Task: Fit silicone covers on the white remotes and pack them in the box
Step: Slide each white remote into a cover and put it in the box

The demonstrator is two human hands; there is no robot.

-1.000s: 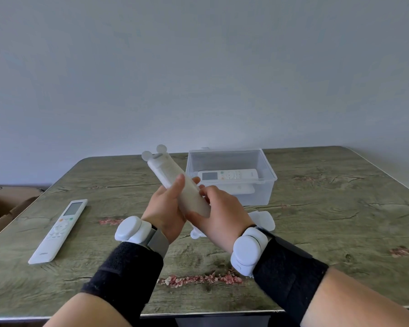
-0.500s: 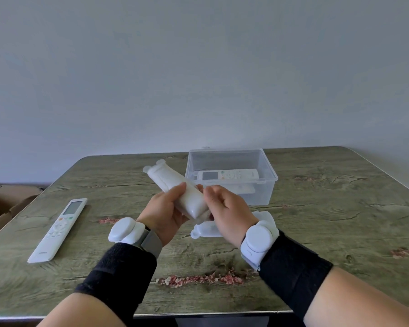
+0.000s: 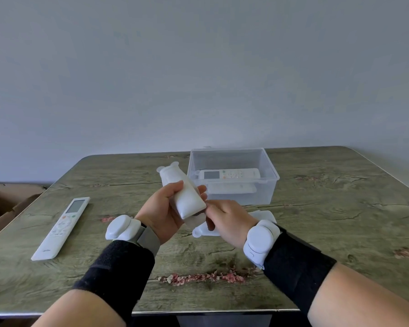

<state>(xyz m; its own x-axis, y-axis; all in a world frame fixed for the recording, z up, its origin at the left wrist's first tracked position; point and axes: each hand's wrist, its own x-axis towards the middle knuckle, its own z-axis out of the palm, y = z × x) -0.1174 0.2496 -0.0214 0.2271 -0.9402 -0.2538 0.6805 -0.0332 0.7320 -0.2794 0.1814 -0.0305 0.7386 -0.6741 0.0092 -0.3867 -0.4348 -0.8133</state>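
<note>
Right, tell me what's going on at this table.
The person's left hand grips a silicone-covered remote while the right hand pinches the cover's lower end. A second remote lies in the clear box, a bare remote lies on the table at left, and a spare cover lies by the right hand.

A plain indoor room, home or workroom, hard to tell which: a bare pale wall (image 3: pixel 198 67) at twelve o'clock, a worn wood-grain table (image 3: pixel 340 220) with a metal edge, and an open cardboard box (image 3: pixel 0 204) at nine o'clock.
</note>
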